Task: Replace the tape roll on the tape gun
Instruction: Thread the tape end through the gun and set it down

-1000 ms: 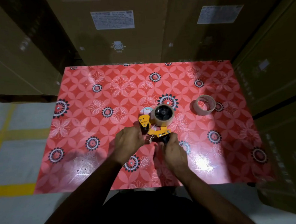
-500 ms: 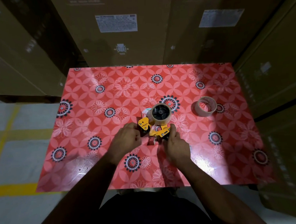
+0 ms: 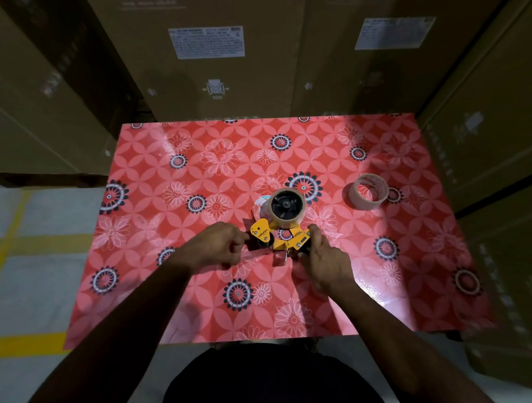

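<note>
Our right hand (image 3: 326, 261) grips the yellow metal tape gun (image 3: 286, 235); left hand (image 3: 213, 245) fingers curl, pinching something unclear on the glossy bench (image 3: 171, 175).

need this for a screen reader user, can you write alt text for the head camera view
Two bare hands, left hand and right hand, work on a yellow metal tape gun loaded with a clear tape roll on a red floral tablecloth. A near-empty cardboard tape core lies apart to its right; brown cardboard boxes stand behind.
</note>
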`<action>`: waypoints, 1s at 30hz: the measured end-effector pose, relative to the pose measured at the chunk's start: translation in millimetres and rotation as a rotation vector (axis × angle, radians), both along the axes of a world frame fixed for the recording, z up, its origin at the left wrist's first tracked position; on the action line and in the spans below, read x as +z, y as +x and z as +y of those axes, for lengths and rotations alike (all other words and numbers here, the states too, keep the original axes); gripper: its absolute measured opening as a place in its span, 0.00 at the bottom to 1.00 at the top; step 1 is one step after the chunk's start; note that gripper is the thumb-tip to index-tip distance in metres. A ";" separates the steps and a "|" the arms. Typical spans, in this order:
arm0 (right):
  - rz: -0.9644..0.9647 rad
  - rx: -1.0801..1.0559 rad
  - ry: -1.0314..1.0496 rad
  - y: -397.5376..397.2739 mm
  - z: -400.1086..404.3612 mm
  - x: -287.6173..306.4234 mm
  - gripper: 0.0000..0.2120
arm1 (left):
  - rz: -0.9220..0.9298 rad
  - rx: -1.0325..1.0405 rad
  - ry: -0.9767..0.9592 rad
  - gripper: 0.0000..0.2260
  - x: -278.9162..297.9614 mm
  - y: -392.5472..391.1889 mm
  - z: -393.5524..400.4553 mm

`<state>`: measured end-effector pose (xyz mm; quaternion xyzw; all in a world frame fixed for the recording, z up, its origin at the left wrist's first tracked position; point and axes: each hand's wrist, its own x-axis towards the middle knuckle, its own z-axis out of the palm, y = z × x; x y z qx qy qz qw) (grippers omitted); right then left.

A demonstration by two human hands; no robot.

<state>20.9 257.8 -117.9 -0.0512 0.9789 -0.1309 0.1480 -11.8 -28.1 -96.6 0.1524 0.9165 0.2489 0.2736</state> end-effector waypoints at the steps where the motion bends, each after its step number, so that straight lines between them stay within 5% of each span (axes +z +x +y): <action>1: -0.006 0.003 0.006 -0.1 0.0 -0.1 0.30 | -0.018 0.018 0.031 0.08 -1.7 0.3 -2.0; 9: -0.055 0.079 0.070 -17.2 13.9 0.8 0.33 | -0.141 0.037 0.162 0.08 -0.6 2.7 -1.5; 12: 0.082 0.086 0.170 -18.3 14.0 -0.3 0.37 | -0.140 0.045 0.169 0.06 2.8 4.4 3.3; 15: 0.258 0.319 -0.111 -16.0 11.5 -3.3 0.37 | -0.106 0.041 0.154 0.06 3.3 5.5 6.0; 20: 0.130 0.515 -0.311 -24.1 17.3 -4.4 0.32 | -0.071 0.051 0.135 0.08 1.9 10.6 2.7; 30: 0.178 0.172 -0.415 -19.6 -5.9 -12.0 0.23 | -0.044 0.089 0.149 0.06 -6.0 13.8 1.8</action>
